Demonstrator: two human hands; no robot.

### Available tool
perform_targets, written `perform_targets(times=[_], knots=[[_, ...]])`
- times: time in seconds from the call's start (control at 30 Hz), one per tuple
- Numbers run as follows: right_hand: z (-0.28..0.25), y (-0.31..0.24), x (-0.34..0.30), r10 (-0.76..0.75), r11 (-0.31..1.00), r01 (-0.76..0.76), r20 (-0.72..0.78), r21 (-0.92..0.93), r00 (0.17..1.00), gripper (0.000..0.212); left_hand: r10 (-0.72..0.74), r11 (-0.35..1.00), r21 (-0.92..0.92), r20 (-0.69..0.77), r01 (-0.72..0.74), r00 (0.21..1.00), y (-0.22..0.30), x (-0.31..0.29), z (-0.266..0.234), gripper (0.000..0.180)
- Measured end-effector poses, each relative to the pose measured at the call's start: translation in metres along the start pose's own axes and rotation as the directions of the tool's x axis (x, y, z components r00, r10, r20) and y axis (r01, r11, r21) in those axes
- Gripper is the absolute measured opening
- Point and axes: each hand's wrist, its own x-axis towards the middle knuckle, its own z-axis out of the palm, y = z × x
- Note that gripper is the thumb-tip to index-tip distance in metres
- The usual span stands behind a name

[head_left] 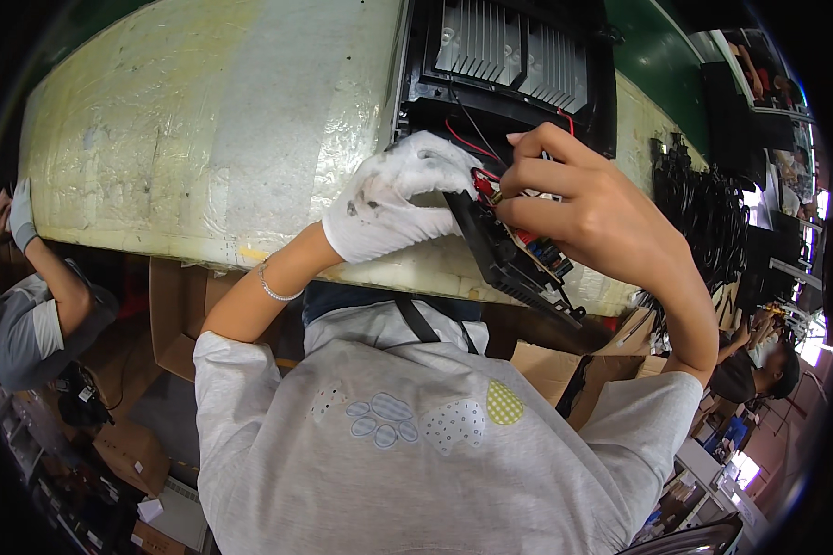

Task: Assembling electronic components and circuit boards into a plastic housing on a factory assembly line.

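My left hand [393, 196], in a white work glove with dark smudges, grips the edge of a black plastic panel [491, 242]. The panel is tilted over the table's near edge and carries a circuit board [548, 252] with small components. Bare, my right hand [578, 199] reaches across the board, its fingertips pinched together beside the red wires [481, 183]. What lies between those fingertips is hidden. Just beyond both hands sits a black housing [416, 97] with grey finned heat sinks [491, 44]; thin red and black wires run from it toward the panel.
The long worktable [185, 139] is covered in clear film and tape. A bundle of black cables [703, 208] lies at the right. Cardboard boxes [171, 319] stand below the near edge. Co-workers are at the far left [42, 314] and far right [759, 365].
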Motion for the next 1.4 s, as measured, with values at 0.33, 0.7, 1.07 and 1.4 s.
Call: perform_targets(times=[0.33, 0.7, 1.07, 1.4], knots=[[0.011, -0.012, -0.010, 0.260, 0.950, -0.311, -0.473, -0.031, 0.842, 0.031, 0.144, 0.985, -0.088, -0.026, -0.146, 0.989, -0.004, -0.001, 0.001, 0.041], [0.003, -0.078, -0.097, 0.315, 0.831, -0.457, -0.409, -0.317, 0.857, 0.042, 0.473, 0.790, 0.460, -0.038, -0.405, 0.880, 0.049, 0.010, -0.017, 0.039], [-0.043, 0.141, 0.028, 0.170, 0.816, -0.414, -0.516, -0.403, 0.839, 0.038, -0.153, 0.753, 0.639, -0.061, 0.156, 0.986, 0.067, 0.074, -0.053, 0.086], [0.039, 0.040, -0.106, 0.544, 0.839, -0.536, -0.103, 0.098, 0.833, 0.071, -0.207, 0.703, 0.665, -0.148, 0.252, 0.967, 0.057, 0.087, -0.066, 0.071]])
